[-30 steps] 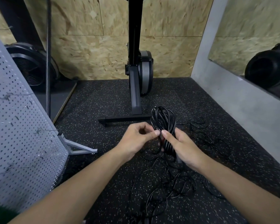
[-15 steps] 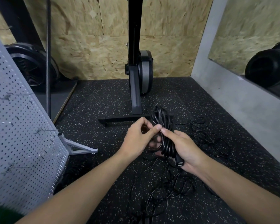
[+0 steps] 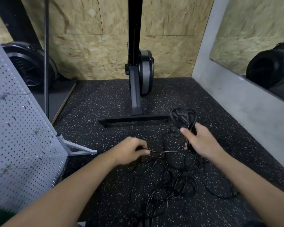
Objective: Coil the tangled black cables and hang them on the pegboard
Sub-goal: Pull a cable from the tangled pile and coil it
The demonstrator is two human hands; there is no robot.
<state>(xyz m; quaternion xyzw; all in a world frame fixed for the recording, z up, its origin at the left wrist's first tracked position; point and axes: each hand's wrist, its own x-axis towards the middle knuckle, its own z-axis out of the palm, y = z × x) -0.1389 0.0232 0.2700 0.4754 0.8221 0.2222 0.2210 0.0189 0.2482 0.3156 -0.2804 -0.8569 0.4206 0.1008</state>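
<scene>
**Operator:** Black cables, item one: coiled bundle, right of centre, with my right hand wrapped round its waist. Item two: loose tangle, lying on the floor at lower centre.

**Desk:** Other hand?

**Operator:** At centre, my left hand pinches a single strand that runs taut across towards the bundle.

**Desk:** Risks?

**Operator:** Two, in my judgement. If that strand feeds from the tangle, a hard pull could cinch a knot. The loops fanning above my grip could also spring apart if it slackens.

**Desk:** Surroundings?

**Operator:** The floor is black speckled rubber, poor contrast for black cord. At left edge, the pegboard is grey, on a stand, with wire hooks. Across the top is a chipboard wall. An exercise machine stands upper centre, and a mirror upper right.
</scene>
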